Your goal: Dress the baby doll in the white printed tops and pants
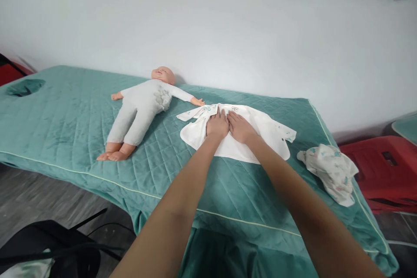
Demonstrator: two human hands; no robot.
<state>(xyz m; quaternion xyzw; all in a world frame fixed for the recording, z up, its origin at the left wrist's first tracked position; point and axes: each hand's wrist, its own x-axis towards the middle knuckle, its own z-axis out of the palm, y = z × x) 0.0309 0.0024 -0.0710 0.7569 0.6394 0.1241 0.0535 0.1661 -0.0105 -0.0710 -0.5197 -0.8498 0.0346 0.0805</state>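
Observation:
A small white baby shirt [241,150] with printed sleeves lies spread on the green quilted bed cover. My left hand [217,125] rests flat on its middle, near the collar, with the fingers stretched out. Beside it, my right hand [239,126] also presses flat on the cloth, its fingertips close to those of the left. Neither hand grips anything. A baby doll [141,97] with a white cloth body lies face up to the left, one of its hands close to the shirt's left sleeve.
A crumpled white printed cloth [330,171] lies near the right edge of the green-covered bed [81,139]. Past that edge stands a red plastic stool [378,169]. A white wall [208,39] runs behind the bed. A black bag-like object [48,243] is at the lower left.

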